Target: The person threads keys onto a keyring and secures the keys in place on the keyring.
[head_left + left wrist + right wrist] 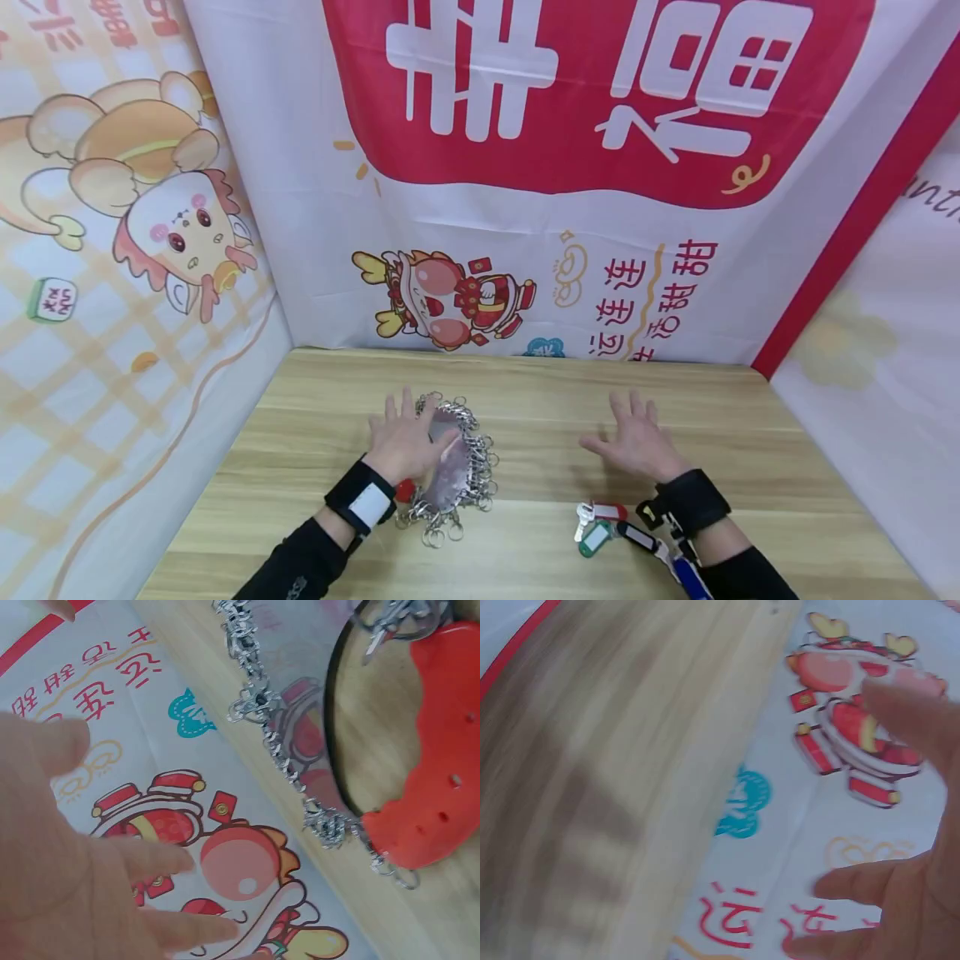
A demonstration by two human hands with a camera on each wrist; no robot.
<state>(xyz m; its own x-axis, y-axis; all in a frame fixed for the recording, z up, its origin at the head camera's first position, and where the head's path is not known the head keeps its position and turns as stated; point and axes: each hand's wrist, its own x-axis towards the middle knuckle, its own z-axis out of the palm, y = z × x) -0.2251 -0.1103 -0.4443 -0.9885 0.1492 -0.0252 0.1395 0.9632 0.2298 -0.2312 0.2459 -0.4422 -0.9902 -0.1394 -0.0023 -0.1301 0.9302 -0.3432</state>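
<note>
Fingers spread, my left hand (405, 446) hovers over the left edge of a glossy, see-through plate (450, 482). Many small metal rings (482, 467) hang around the plate's rim. A red curved piece with small holes (442, 757) sits at its near left side, partly behind my wrist in the head view. The right hand (637, 440) is held over the bare wood to the right, fingers apart and holding nothing. Below it lie key tags: a red tag (609, 512), a green tag (595, 539), a black tag (637, 536) and a blue tag (690, 577).
A silver key (583, 518) lies beside the red tag. The wooden table (540, 417) meets a printed cloth wall (300, 250) at the back. More printed cloth stands at the left (97, 333) and right (862, 417).
</note>
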